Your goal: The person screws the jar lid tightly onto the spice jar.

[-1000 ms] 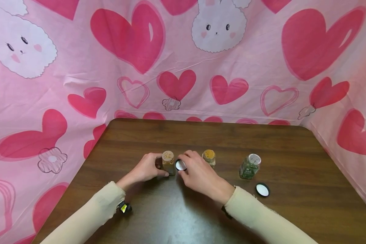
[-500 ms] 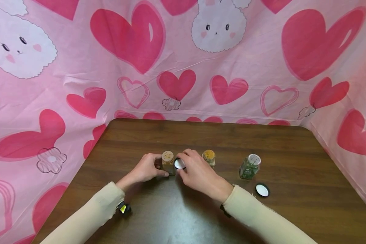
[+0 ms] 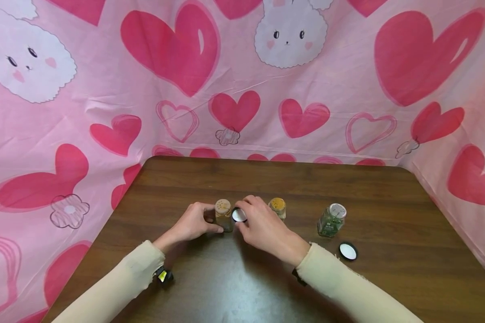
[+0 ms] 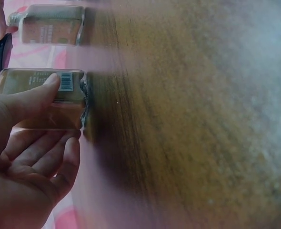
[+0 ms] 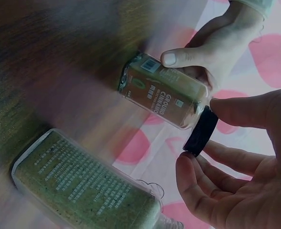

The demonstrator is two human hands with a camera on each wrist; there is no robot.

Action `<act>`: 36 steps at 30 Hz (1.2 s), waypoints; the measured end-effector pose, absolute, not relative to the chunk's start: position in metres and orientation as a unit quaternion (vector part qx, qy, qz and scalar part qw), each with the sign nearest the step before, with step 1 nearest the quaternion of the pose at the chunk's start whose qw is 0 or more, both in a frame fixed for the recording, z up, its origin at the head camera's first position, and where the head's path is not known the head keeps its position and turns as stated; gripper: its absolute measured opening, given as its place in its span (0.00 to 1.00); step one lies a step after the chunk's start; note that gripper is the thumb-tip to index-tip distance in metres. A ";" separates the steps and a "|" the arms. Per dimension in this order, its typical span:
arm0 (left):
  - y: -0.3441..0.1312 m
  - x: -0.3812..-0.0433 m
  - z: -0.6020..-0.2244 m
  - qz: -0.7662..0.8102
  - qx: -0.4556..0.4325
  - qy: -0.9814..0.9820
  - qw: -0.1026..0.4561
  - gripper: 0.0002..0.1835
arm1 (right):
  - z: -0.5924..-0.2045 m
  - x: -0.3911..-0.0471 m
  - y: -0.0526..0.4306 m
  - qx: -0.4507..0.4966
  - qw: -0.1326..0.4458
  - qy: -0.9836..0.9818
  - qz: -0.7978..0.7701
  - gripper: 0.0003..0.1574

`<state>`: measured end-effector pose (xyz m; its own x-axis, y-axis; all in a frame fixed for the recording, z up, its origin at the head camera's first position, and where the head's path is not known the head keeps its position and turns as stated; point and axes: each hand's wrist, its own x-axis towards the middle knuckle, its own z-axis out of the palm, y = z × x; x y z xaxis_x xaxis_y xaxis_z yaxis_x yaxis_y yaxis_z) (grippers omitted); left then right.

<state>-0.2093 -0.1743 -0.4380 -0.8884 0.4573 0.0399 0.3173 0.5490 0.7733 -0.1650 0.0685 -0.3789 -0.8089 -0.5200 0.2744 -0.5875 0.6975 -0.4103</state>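
Observation:
My left hand point(image 3: 191, 222) holds a spice jar point(image 3: 223, 219) from its left side, thumb along the near face. The jar stands upright on the wooden table, its pierced shaker top uncovered, and its label in the right wrist view reads ground cinnamon point(image 5: 164, 93). Just right of the jar's top, my right hand point(image 3: 263, 226) pinches a black lid point(image 5: 201, 131) between thumb and fingers. That lid is tilted, with its white inside facing up toward the head camera. In the right wrist view it overlaps the jar's neck.
Behind the right hand stands a second jar with a yellow-orange top point(image 3: 277, 205), partly hidden. Farther right is a jar of green herbs point(image 3: 330, 222) with a shaker top. Another black-rimmed lid point(image 3: 348, 251) lies white side up before it. Pink heart-patterned cloth point(image 3: 234, 54) surrounds the table point(image 3: 178, 175).
The right hand and the lid shift only slightly beside the jar's top. The left hand and the jars keep their places.

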 end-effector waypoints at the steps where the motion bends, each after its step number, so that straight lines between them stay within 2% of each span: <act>1: -0.175 -0.209 -0.438 0.422 0.221 0.875 0.085 0.22 | -0.379 -0.165 0.069 0.301 0.067 -0.919 0.245 0.24; 36: -0.179 -0.211 -0.439 0.442 0.222 0.864 0.093 0.25 | -0.373 -0.169 0.066 0.304 0.069 -0.922 0.231 0.24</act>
<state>-0.2110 -0.1789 -0.4395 -0.8838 0.4665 0.0364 0.3025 0.5102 0.8051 -0.1692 0.0662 -0.3734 -0.8058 -0.5284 0.2674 -0.5921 0.7090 -0.3831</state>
